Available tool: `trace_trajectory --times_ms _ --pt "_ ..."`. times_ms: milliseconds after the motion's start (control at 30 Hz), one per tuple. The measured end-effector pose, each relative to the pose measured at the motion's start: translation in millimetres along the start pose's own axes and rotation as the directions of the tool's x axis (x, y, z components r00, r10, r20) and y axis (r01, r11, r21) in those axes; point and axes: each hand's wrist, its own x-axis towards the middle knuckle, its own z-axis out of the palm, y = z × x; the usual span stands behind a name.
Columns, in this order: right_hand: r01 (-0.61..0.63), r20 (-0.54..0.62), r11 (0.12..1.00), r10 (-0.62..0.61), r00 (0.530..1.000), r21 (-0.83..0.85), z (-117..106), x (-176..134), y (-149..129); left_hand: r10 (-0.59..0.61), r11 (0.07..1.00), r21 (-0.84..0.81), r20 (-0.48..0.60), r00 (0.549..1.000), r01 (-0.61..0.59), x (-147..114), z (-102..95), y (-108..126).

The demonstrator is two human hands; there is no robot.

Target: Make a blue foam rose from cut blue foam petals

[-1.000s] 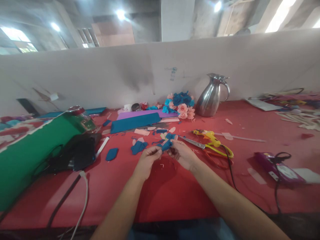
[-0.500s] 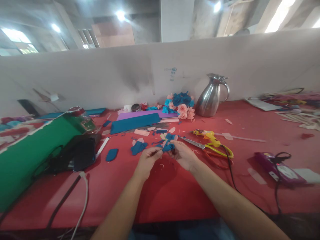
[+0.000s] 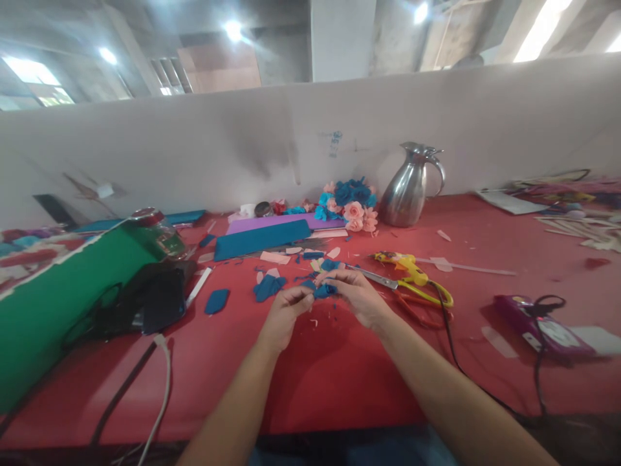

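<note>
Between my two hands is a small piece of blue crepe paper (image 3: 324,290), partly hidden by the fingers. My left hand (image 3: 287,313) pinches its left side with thumb and forefinger. On its right side my right hand (image 3: 358,296) is closed, fingertips bent over the upper edge. Just left of the hands lie blue paper petals (image 3: 269,287) with pink pieces behind them. Farther left, a rounded blue paper piece (image 3: 217,301) rests flat. Scissors with yellow handles (image 3: 427,291) lie right of my right hand, beside a yellow glue gun (image 3: 405,265).
A steel jug (image 3: 407,188) and a bunch of blue and pink paper flowers (image 3: 354,204) stand at the back. Blue paper (image 3: 262,238) lies before them. A green box (image 3: 72,304) and a black phone (image 3: 165,298) are left; a purple device (image 3: 543,327) with a cable is right.
My right hand's fingers have shifted slightly up and left over the blue crepe paper, which now shows less. My left hand stays nearly in place.
</note>
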Motion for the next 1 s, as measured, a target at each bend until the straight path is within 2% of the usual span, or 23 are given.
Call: trace_trajectory --times_ms 133,300,500,633,833,1000 --pt "0.03 -0.007 0.999 -0.031 1.0 -0.04 1.5 1.0 -3.2 0.021 1.0 0.006 0.001 1.0 -0.021 -0.3 -0.5 0.8" --pt "-0.017 -0.029 1.0 0.017 0.999 -0.022 1.2 0.8 0.2 0.004 1.0 -0.008 0.022 1.0 -0.004 0.1 -1.2 0.0" --pt "-0.069 -0.034 0.984 0.076 0.997 0.164 -1.1 1.5 3.4 -0.021 1.0 -0.014 0.007 1.0 0.021 0.3 0.2 0.5" --pt "-0.022 -0.117 0.961 0.057 0.991 0.275 -2.3 1.9 -0.9 -0.002 1.0 -0.015 -0.008 1.0 0.002 0.3 1.1 1.9" --pt "-0.097 -0.032 0.972 0.106 0.994 0.214 4.2 -1.2 -1.7 0.022 0.999 -0.045 -0.014 1.0 -0.022 1.8 -1.3 -0.9" --pt "-0.009 -0.048 0.996 0.013 0.999 0.088 4.7 0.3 3.5 0.011 0.999 -0.047 -0.019 1.0 -0.012 2.9 -1.6 -3.4"
